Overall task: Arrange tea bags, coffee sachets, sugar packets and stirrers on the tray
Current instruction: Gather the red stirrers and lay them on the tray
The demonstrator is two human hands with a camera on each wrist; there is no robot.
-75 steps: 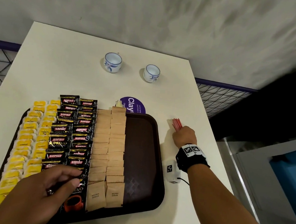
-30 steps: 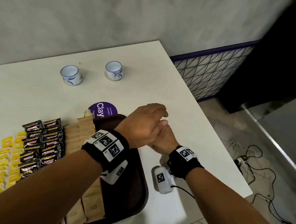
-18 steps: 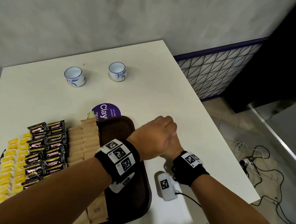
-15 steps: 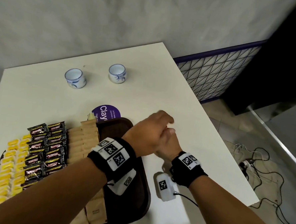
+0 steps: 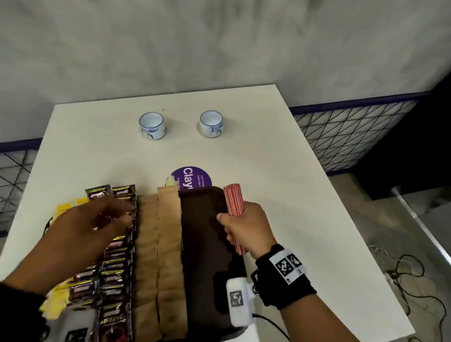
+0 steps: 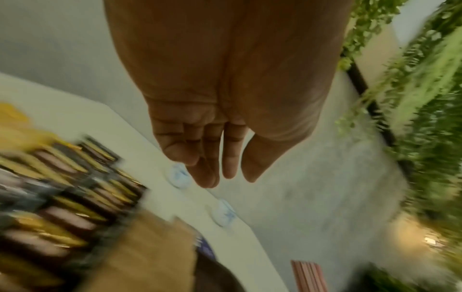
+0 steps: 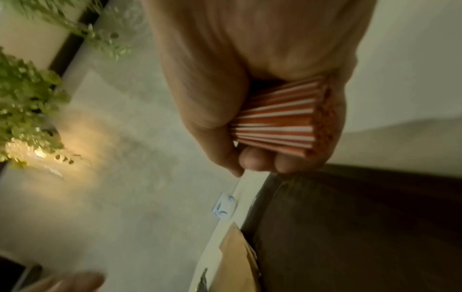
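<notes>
My right hand (image 5: 242, 227) grips a bundle of red-and-white striped stirrers (image 5: 233, 205) (image 7: 280, 124) over the right rim of the dark brown tray (image 5: 209, 249), above its bare right strip. The tray holds rows of yellow tea bags (image 5: 63, 208), black coffee sachets (image 5: 113, 264) and brown sugar packets (image 5: 159, 246). My left hand (image 5: 89, 226) hovers over the coffee sachets with fingers straight and relaxed (image 6: 212, 158), holding nothing.
Two small blue-and-white cups (image 5: 152, 125) (image 5: 211, 123) stand at the back of the white table (image 5: 295, 214). A purple round sticker (image 5: 192, 176) lies just behind the tray. To the right the table ends above a floor with cables (image 5: 408, 274).
Both hands met at the stirrers right of the tray; now my right hand has lifted the bundle over the tray's right edge, and my left hand has swung left over the sachets.
</notes>
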